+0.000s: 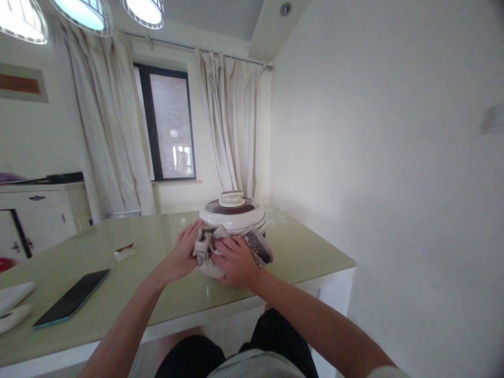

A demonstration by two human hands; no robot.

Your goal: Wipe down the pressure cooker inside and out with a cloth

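Your left hand (181, 254) and right hand (235, 262) both press a crumpled cloth (212, 251) against the front of the white cooker (232, 212) at frame centre — each grip closed on the fabric. No writing on the cooker can be read. It sits near the counter (307, 252) edge; open surface lies lower left, beyond the phone (71, 298).
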